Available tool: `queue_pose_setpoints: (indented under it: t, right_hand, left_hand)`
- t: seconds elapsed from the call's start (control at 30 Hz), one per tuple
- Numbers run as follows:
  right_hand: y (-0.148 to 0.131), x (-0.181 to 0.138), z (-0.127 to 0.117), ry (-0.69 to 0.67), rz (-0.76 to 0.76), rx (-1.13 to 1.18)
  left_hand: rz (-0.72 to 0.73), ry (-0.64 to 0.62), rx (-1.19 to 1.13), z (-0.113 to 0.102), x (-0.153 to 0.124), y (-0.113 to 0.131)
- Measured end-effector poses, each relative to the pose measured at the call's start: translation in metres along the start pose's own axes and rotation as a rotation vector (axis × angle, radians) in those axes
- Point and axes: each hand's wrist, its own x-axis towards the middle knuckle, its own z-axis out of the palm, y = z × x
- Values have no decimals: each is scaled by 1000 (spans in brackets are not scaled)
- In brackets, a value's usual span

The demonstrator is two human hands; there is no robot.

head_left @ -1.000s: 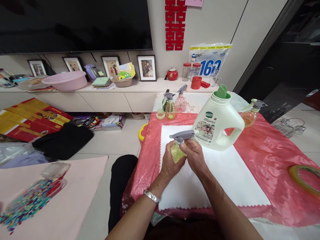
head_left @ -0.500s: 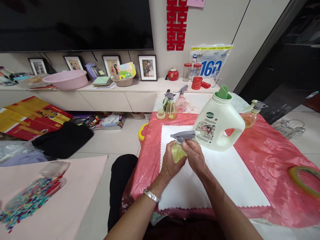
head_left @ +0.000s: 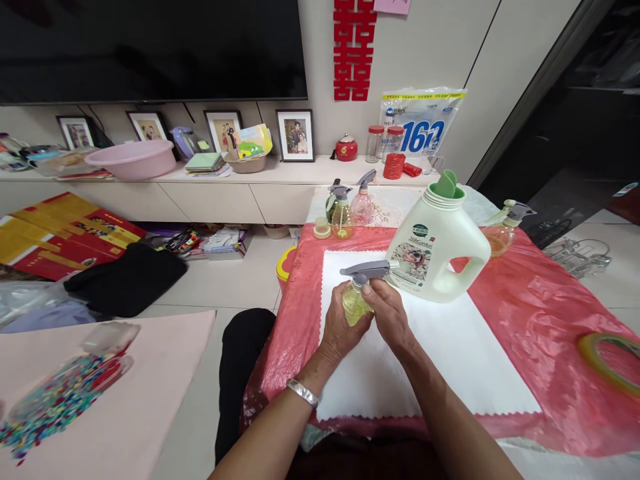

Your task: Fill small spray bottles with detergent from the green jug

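A small clear spray bottle with yellowish liquid and a grey trigger head stands upright between my hands. My left hand is wrapped round the bottle's body. My right hand closes on its neck from the right, thumb just under the grey head; its other fingers are partly hidden. Both hands are above a white scallop-edged cloth on the table. Just behind them is a large pale green detergent jug, uncapped, with a green spout in its mouth.
Red plastic sheeting covers the table. At its back left stand an amber spray bottle, a pink spray bottle and a pale cap. Another spray bottle is behind the jug. A tape roll lies at right.
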Motion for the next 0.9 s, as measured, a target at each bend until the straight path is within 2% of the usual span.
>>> queue_pose_setpoints:
  t: [0.23, 0.47, 0.7, 0.77, 0.9]
  right_hand:
    - [8, 2, 12, 128, -21, -6]
    - [4, 0, 8, 85, -20, -19]
    - [8, -2, 17, 167, -18, -72]
    - [8, -5, 15, 157, -13, -111]
    - [9, -11, -2, 49, 23, -159]
  left_hand:
    - [-50, 26, -14, 1, 1, 3]
    - [-40, 18, 7, 1, 2, 4]
    - [-59, 36, 1, 3, 1, 2]
    - [-57, 33, 4, 3, 1, 1]
    - [21, 58, 39, 6, -1, -4]
